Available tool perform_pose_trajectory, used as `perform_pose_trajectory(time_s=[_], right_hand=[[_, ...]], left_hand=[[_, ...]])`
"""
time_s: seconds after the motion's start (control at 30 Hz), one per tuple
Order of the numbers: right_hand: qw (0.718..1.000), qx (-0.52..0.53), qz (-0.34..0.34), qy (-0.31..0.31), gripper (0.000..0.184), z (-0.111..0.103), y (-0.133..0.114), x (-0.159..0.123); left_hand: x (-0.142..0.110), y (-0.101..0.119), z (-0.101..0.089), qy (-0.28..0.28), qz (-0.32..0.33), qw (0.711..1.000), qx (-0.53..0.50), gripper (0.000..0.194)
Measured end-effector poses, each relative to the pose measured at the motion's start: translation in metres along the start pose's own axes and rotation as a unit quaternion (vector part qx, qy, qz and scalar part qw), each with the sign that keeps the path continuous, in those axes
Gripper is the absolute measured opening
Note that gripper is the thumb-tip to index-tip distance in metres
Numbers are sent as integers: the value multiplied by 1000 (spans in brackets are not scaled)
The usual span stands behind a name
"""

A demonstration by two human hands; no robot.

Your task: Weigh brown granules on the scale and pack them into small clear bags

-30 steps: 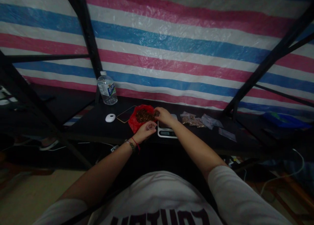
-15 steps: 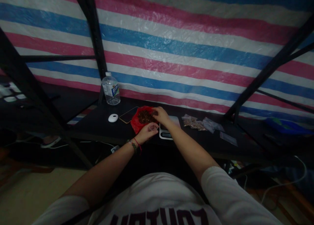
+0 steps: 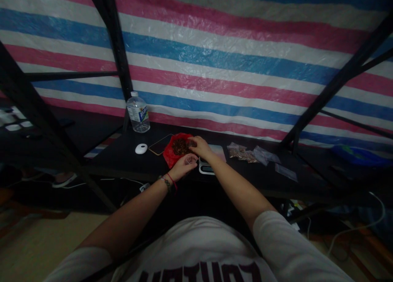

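Observation:
My left hand (image 3: 181, 167) is closed around a small clear plastic cup (image 3: 190, 159), tilted beside the front right edge of a red plastic bag (image 3: 168, 155). Small brown pieces (image 3: 180, 147), of a kind too dim to name, fill the open bag. At the bag's right edge, my right hand (image 3: 200, 147) has its fingers drawn together over the pieces. Something dark shows at those fingertips, too small to make out. Under the right wrist lies a white kitchen scale (image 3: 207, 171), its display partly covered by my forearm.
Left of the bag are a phone (image 3: 161, 145), a white rounded case (image 3: 141, 148) and a large clear bottle (image 3: 138, 114). Filled zip bags (image 3: 241, 153) and flat clear bags (image 3: 285, 172) lie right of the scale. Black metal posts (image 3: 118, 56) frame the table before a striped sheet (image 3: 215, 69).
The view has shifted slightly, so the table things sit a little further right. My right hand has moved slightly left over the brown pieces; my left hand still holds the cup.

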State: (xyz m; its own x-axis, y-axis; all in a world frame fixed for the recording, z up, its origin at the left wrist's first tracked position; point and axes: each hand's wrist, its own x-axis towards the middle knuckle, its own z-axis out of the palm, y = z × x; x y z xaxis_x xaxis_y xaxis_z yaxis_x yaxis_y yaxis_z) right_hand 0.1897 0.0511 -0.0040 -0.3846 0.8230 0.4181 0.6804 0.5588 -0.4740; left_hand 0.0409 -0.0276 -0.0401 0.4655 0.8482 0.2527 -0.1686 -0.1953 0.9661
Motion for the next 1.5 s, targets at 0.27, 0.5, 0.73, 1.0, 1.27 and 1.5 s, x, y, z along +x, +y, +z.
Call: perform_pose_trajectory(time_s=[0.27, 0.5, 0.73, 1.0, 1.27, 1.5], right_hand=[[999, -26, -23, -8, 47, 1, 2, -3], [999, 31, 19, 39, 45, 2, 3, -6], [949, 270, 134, 98, 42, -11, 5, -13], [953, 204, 143, 171, 47, -51, 52, -49], [980, 56, 151, 117, 44, -58, 80, -86], [969, 33, 130, 205, 56, -57, 79, -97]], left_hand=[[1, -1, 0, 5, 3, 1000, 0, 37], [1, 0, 0, 2, -2, 1000, 8, 37], [0, 1, 0, 7, -7, 1000, 15, 35], [-2, 5, 1, 12, -17, 999, 34, 33], [-1, 2, 0, 24, -17, 999, 35, 33], [0, -3, -2, 25, -21, 998, 52, 36]])
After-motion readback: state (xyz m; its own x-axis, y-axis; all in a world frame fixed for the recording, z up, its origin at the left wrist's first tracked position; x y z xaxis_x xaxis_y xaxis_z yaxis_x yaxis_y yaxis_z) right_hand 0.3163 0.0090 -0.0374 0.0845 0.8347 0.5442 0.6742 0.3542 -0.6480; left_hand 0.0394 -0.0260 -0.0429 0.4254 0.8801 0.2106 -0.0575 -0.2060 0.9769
